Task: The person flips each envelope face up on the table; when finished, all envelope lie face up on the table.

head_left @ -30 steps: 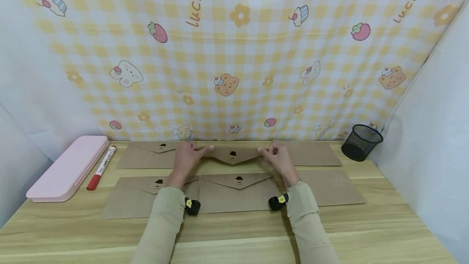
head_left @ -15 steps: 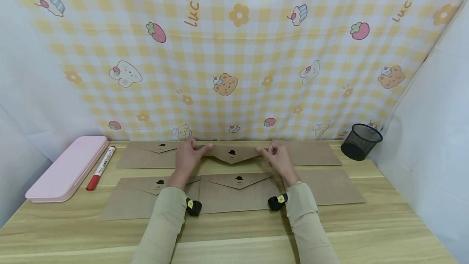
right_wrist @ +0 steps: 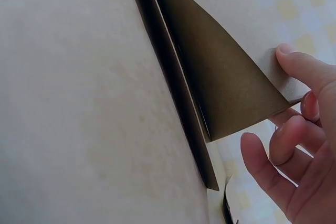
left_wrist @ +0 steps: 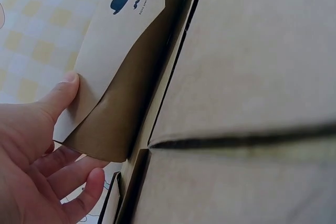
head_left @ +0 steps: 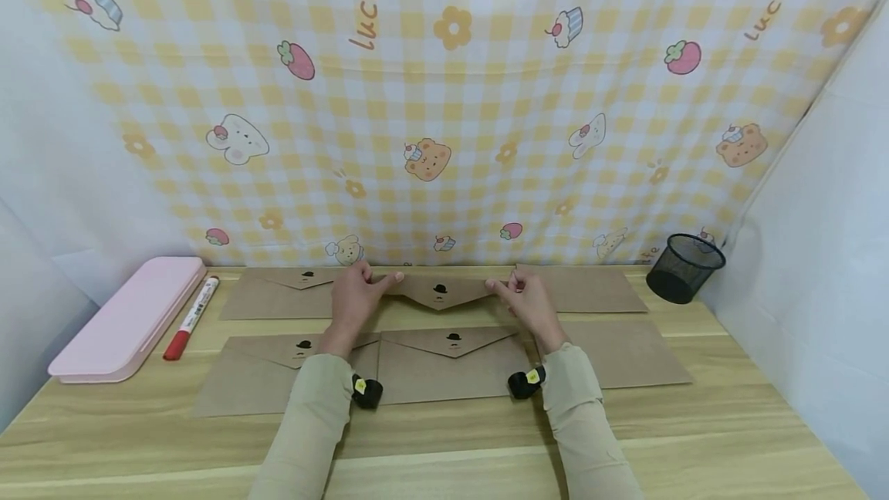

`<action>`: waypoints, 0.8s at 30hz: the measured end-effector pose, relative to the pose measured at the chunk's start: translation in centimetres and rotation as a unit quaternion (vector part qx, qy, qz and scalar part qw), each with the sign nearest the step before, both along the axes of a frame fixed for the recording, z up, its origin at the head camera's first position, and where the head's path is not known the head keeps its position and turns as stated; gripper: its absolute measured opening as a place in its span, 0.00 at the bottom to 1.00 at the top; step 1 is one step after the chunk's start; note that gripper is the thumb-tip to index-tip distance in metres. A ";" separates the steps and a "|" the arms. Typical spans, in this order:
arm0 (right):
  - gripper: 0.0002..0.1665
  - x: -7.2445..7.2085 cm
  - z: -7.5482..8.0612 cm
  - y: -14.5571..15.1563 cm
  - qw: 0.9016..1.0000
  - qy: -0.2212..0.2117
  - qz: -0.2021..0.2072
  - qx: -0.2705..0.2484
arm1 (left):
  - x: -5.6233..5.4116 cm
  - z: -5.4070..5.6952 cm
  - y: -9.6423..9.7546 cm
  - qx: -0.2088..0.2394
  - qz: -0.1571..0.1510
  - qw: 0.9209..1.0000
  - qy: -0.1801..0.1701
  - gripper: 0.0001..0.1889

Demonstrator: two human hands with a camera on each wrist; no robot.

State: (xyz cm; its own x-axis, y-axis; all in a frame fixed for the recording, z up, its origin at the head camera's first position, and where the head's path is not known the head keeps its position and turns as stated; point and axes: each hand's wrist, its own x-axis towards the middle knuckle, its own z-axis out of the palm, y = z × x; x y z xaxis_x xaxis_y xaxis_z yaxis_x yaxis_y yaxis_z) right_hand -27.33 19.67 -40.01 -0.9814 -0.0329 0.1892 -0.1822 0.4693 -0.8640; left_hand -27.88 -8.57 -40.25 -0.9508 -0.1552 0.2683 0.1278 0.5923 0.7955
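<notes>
A brown kraft envelope (head_left: 439, 290) with a printed black hat and moustache is held by both hands at the back middle of the table. My left hand (head_left: 353, 305) pinches its left corner, thumb on the flap side and fingers behind. At its right corner, my right hand (head_left: 531, 304) pinches it the same way. Both wrist views show the envelope (left_wrist: 113, 108) tilted up, its lower body in shadow under the pointed flap. In the right wrist view, the last fingers of the right hand (right_wrist: 310, 145) curl free of the paper.
More envelopes lie flat: back left (head_left: 271, 305), back right (head_left: 597, 292), front left (head_left: 239, 380), front middle (head_left: 451, 384) and front right (head_left: 639, 357). A pink case (head_left: 128, 319) and a red-capped marker (head_left: 191, 319) sit at left. A black mesh pen holder (head_left: 684, 272) stands at right, before the checked curtain (head_left: 486, 99).
</notes>
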 end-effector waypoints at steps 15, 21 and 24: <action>0.28 0.0 0.1 0.0 1.000 -0.006 0.003 0.011 | 0.2 0.1 0.0 -0.001 0.000 1.000 0.005 0.28; 0.28 0.0 0.1 0.0 1.000 -0.005 0.001 0.013 | 0.2 0.0 -0.1 -0.008 -0.004 1.000 0.000 0.28; 0.28 0.0 0.0 0.0 1.000 -0.008 -0.003 0.018 | 0.1 -0.1 -0.1 -0.010 -0.004 1.000 -0.006 0.29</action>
